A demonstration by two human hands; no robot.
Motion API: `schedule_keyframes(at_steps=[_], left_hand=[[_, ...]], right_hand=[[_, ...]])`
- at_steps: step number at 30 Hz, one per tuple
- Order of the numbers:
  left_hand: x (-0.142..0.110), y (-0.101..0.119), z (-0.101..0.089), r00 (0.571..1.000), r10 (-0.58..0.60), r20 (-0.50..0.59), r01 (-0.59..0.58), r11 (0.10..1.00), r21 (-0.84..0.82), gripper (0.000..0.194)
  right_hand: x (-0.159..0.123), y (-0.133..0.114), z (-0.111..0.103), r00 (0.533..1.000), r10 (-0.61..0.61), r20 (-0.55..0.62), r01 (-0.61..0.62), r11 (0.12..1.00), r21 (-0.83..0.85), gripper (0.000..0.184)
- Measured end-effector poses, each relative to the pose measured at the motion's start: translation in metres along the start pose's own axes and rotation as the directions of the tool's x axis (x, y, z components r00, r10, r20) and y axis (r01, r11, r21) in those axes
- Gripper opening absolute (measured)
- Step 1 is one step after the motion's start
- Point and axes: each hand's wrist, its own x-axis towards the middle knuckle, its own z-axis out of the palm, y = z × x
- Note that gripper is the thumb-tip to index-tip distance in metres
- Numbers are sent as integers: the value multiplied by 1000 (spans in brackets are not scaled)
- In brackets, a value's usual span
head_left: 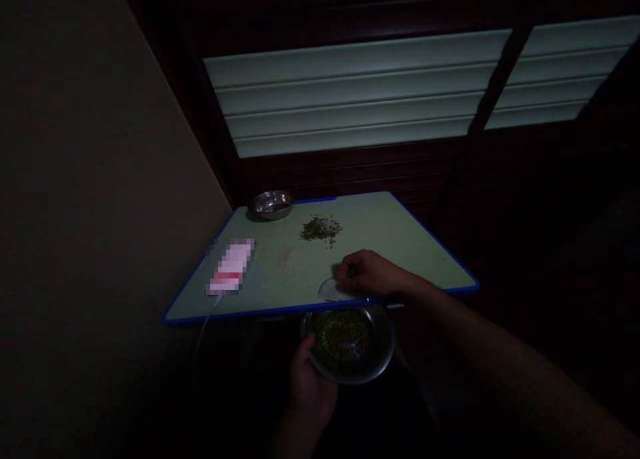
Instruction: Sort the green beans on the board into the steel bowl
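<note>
My left hand [310,382] is closed on the rim of a shiny metal bowl [383,356], held just below the table's front edge. Many small green beans [343,336] lie inside the bowl. Above it, at the front of the table, my right hand [367,272] has curled fingers closed at the right side of a clear, rounded piece [329,290], perhaps thin plastic. Dim light hides its exact kind. Farther back on the tabletop lies a loose pile of beans [320,228], greenish with some paler bits.
The pale table [405,239] has a blue rim. A second metal bowl [271,206] stands at its back left corner. On the left lies a phone [231,267], blurred out, with a white cable [204,329] hanging over the edge. A wall rises at the left.
</note>
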Motion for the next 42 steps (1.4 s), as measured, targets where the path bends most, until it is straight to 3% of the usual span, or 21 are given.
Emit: schedule_keyframes(at_steps=[7, 9, 13, 18, 21, 26, 29, 38, 42], left_hand=[[1, -1, 1, 1000, -3, -17, 3, 1000, -22, 28], [2, -2, 1, 1000, 0, -30, 0, 1000, -17, 27], [3, -3, 1, 999, 14, -41, -15, 1000, -19, 26], [0, -2, 2, 998, 7, -57, -9, 999, -32, 25], [-2, -2, 1, 997, 1, -71, -4, 999, -36, 25], [-2, -3, 0, 995, -20, -101, 16, 999, -40, 24], [-2, -4, 0, 996, -31, -87, 27, 999, -37, 24], [0, -6, -1, 993, -21, -113, 19, 1000, -20, 24], [-2, -6, -1, 995, -18, -102, 15, 1000, -24, 24]], right_hand=[[-4, 1, -2, 990, 0, 142, -29, 979, 203, 18], [4, 0, -11, 992, -15, 129, -21, 962, 272, 18], [33, 0, -40, 995, -2, -99, 38, 934, 357, 18], [67, 13, -56, 929, 82, -360, 71, 917, 393, 15], [72, 28, -50, 906, 118, -407, 38, 934, 355, 16], [66, 47, -43, 966, 43, -254, 8, 980, 196, 14], [67, 49, -42, 972, 40, -233, -4, 988, 154, 13], [68, 43, -42, 912, 42, -409, -93, 990, -105, 4], [68, 44, -45, 862, 70, -503, -148, 982, -117, 8]])
